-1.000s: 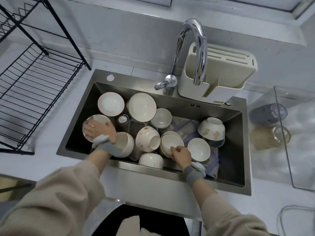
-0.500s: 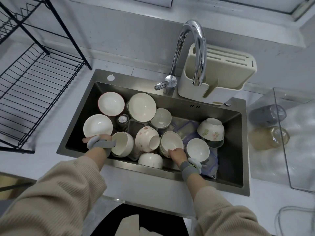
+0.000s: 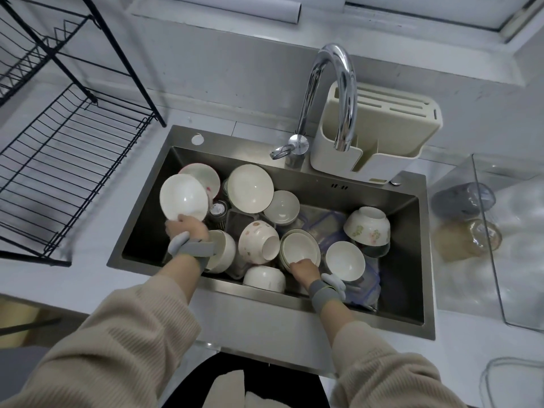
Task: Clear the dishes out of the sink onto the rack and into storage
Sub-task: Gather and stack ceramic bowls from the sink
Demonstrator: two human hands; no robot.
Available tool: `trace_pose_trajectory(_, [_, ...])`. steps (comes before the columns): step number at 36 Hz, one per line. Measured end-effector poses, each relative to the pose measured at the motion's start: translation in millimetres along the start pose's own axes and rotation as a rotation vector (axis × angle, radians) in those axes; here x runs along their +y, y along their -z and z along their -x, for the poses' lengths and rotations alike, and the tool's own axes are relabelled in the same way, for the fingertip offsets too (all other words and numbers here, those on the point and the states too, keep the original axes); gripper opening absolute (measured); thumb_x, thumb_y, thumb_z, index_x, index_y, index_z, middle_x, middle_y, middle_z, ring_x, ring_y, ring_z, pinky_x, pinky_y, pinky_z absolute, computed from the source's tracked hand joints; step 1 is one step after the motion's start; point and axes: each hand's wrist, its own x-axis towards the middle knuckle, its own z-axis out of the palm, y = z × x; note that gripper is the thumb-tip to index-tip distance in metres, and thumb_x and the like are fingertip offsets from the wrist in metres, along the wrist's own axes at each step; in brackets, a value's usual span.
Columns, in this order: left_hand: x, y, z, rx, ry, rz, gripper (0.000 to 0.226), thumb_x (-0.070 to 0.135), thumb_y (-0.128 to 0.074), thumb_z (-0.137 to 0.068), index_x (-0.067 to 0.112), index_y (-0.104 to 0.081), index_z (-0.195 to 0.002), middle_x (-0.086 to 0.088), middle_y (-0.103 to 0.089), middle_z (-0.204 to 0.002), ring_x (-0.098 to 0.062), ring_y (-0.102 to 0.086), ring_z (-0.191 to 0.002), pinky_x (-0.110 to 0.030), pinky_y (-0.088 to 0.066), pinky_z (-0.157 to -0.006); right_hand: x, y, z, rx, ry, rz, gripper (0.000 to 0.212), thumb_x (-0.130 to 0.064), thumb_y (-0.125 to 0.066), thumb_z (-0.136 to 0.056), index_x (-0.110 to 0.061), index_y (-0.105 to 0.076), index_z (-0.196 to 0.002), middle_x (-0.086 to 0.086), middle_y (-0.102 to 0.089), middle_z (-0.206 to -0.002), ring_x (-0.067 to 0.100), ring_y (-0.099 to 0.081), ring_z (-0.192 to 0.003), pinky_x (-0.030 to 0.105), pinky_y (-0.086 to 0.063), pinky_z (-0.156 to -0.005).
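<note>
Steel sink (image 3: pixel 410 262), left hand (image 3: pixel 188 226) gripping white bowl (image 3: pixel 184 197)

Ribbed beige knit sleeves (image 3: pixel 117 343), grey wrist straps (image 3: pixel 196 248) with pale padded tabs, both arms

A chrome gooseneck faucet (image 3: pixel 332 92) is seen at 12 o'clock, w/ its lever handle (image 3: pixel 280 151) turned toward 9. Just behind it, at approx. 1 o'clock, a cream plastic knife/utensil holder (image 3: pixel 391 134) is stood on the grey countertop (image 3: pixel 88 278), slots on top. At 3 o'clock a clear plastic bin (image 3: pixel 506 245) is placed, w/ a grey jar (image 3: pixel 462 198) and an amber glass item (image 3: pixel 468 240) seen through its wall. At 4–5 o'clock part of a clear container rim (image 3: pixel 512 381) is cut off by the frame edge. A white tube (image 3: pixel 235 10) is laid on the ledge at 11–12 o'clock.
</note>
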Motion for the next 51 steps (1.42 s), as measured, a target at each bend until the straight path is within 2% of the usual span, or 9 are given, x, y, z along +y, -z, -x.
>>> trace_pose_trajectory(2, [13.7,-5.8,16.7,0.030,0.000,0.166,0.041,0.022,-0.039,-0.102,0.001,-0.046,-0.136,-0.019,-0.051,-0.137,-0.035,-0.049,-0.125,-0.037,-0.035,-0.104,1.9,-0.8,0.9,0.037,-0.002,-0.081,0.029,-0.018,-0.048,-0.095,0.003,-0.059,-0.111,0.020,-0.061,-0.115,0.037,-0.054,-0.118,0.031,-0.041,-0.088])
trace_pose_trajectory(6, [16.6,-17.9,49.1,-0.062,-0.284,0.122,0.036,0.020,-0.045,-0.100,-0.006,-0.053,-0.124,-0.024,-0.055,-0.129,-0.039,-0.050,-0.119,-0.036,-0.031,-0.095,8.8,5.9,1.9,0.248,-0.183,-0.329,0.044,-0.013,-0.052,-0.092,0.005,-0.042,-0.131,0.024,-0.054,-0.131,0.040,-0.051,-0.122,0.039,-0.040,-0.099])
trace_pose_trajectory(10, [6.3,-38.0,73.8,-0.269,-0.490,-0.043,0.030,0.021,-0.044,-0.101,-0.003,-0.056,-0.115,-0.023,-0.059,-0.120,-0.040,-0.054,-0.111,-0.040,-0.039,-0.087,21.2,7.8,-0.4,0.051,-0.304,-0.449,0.036,-0.011,-0.045,-0.093,0.005,-0.055,-0.124,0.023,-0.066,-0.114,0.035,-0.066,-0.090,0.036,-0.051,-0.079])
trace_pose_trajectory(15, [-0.3,-53.5,93.2,-0.475,-0.544,-0.350,0.035,0.025,-0.039,-0.102,0.002,-0.056,-0.121,-0.019,-0.059,-0.124,-0.037,-0.054,-0.114,-0.039,-0.041,-0.092,17.0,10.5,-5.0,-0.040,-0.361,-0.840,0.042,0.002,-0.039,-0.097,-0.003,-0.041,-0.139,0.021,-0.043,-0.141,0.042,-0.045,-0.126,0.053,-0.045,-0.099])
trace_pose_trajectory(22, [-0.9,-59.6,100.1,-0.512,-0.609,-0.449,0.033,0.025,-0.041,-0.101,0.004,-0.059,-0.118,-0.018,-0.062,-0.122,-0.036,-0.056,-0.114,-0.036,-0.043,-0.090,10.7,8.1,-14.6,0.027,-0.355,-1.151,0.050,0.009,-0.033,-0.096,-0.005,-0.036,-0.144,0.020,-0.036,-0.147,0.040,-0.037,-0.133,0.057,-0.041,-0.102])
trace_pose_trajectory(30, [5.0,-65.3,101.8,-0.498,-0.660,-0.505,0.033,0.028,-0.040,-0.100,0.005,-0.061,-0.109,-0.018,-0.064,-0.114,-0.037,-0.058,-0.107,-0.037,-0.044,-0.086,15.3,11.6,-10.4,0.123,-0.282,-1.127,0.050,0.012,-0.041,-0.091,0.002,-0.039,-0.139,0.021,-0.043,-0.140,0.043,-0.049,-0.119,0.049,-0.053,-0.087])
trace_pose_trajectory(40, [8.6,-70.6,118.5,-0.490,-0.729,-0.606,0.036,0.028,-0.035,-0.102,0.004,-0.059,-0.112,-0.017,-0.062,-0.115,-0.034,-0.058,-0.107,-0.037,-0.042,-0.088,31.2,23.9,-0.9,0.293,-0.168,-0.714,0.028,-0.008,-0.056,-0.084,0.000,-0.053,-0.110,0.016,-0.057,-0.103,0.026,-0.057,-0.068,0.047,-0.059,-0.078])
trace_pose_trajectory(44, [8.0,-70.4,129.2,-0.505,-0.762,-0.630,0.035,0.028,-0.035,-0.102,0.003,-0.058,-0.113,-0.017,-0.062,-0.117,-0.033,-0.057,-0.109,-0.036,-0.040,-0.088,30.4,35.6,7.1,0.314,-0.118,-0.610,0.026,-0.012,-0.056,-0.083,0.000,-0.055,-0.106,0.020,-0.061,-0.109,0.042,-0.063,-0.092,0.050,-0.056,-0.084])
trace_pose_trajectory(51, [13.0,-76.7,150.1,-0.553,-0.713,-0.609,0.033,0.024,-0.044,-0.100,0.000,-0.051,-0.122,-0.019,-0.057,-0.125,-0.036,-0.055,-0.114,-0.040,-0.043,-0.092,32.0,58.4,17.2,0.321,-0.049,-0.470,0.028,-0.017,-0.056,-0.088,-0.001,-0.057,-0.111,0.020,-0.063,-0.111,0.038,-0.059,-0.101,0.034,-0.044,-0.079])
